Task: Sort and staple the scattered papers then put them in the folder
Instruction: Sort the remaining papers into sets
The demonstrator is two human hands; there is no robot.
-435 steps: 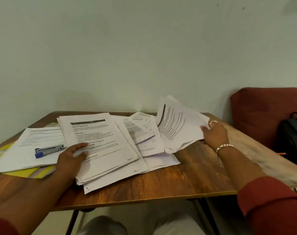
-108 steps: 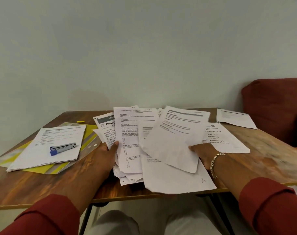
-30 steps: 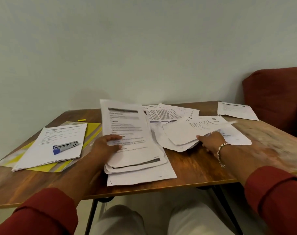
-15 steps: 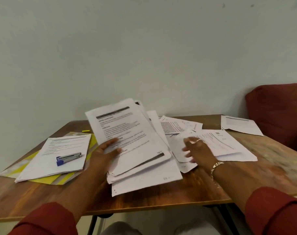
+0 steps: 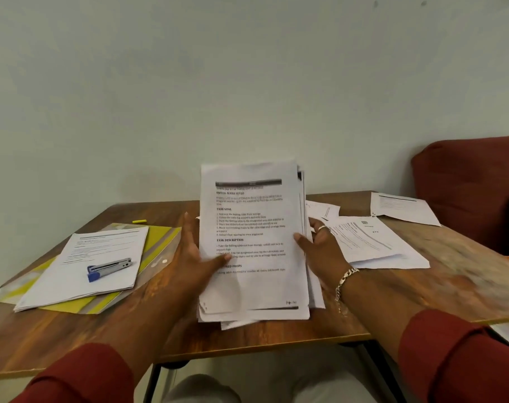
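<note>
A stack of printed papers [image 5: 252, 228] stands upright on its lower edge at the middle of the wooden table [image 5: 270, 335]. My left hand [image 5: 193, 257] grips its left side, thumb across the front page. On the other side my right hand [image 5: 320, 248] holds the right edge, thumb on the front. At the left lies a yellow and clear folder [image 5: 160, 242] with a second paper pile [image 5: 96, 263] on it. A blue and grey stapler [image 5: 108, 269] rests on that pile. Loose sheets [image 5: 369, 245] lie to the right of my right hand.
One sheet [image 5: 401, 206] lies at the table's far right corner. A small yellow object [image 5: 139, 221] sits at the back left. A red cushioned seat [image 5: 468, 187] stands to the right of the table. The pale wall rises just behind the table.
The stack was tilted in my left hand alone. It now stands upright between both hands; my right hand left the loose sheets and took the stack's right edge.
</note>
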